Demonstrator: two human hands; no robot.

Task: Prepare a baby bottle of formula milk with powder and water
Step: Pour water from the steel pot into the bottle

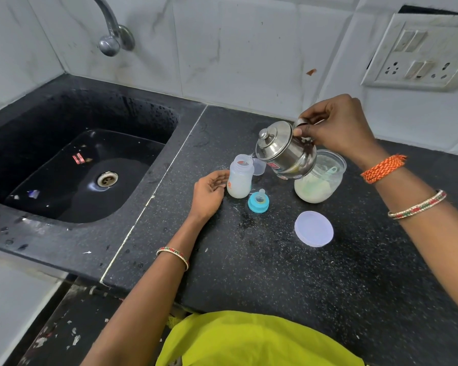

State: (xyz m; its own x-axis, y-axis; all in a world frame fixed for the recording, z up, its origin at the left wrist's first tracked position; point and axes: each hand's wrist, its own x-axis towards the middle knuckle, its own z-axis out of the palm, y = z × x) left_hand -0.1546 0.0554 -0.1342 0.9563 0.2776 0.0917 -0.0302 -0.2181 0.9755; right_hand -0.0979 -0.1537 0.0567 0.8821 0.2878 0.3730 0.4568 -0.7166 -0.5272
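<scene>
Steel kettle (286,150) tilts in your right hand (336,128), which grips its handle, over the baby bottle (239,178) on the counter (249,260); your left hand (209,192) lies relaxed beside it, so water may miss the narrow mouth and spill.

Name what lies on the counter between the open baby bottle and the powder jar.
In the head view, the blue teat ring stands on the counter between the baby bottle and the powder jar, slightly nearer the camera. Above that gap hangs the tilted steel pot.
</scene>
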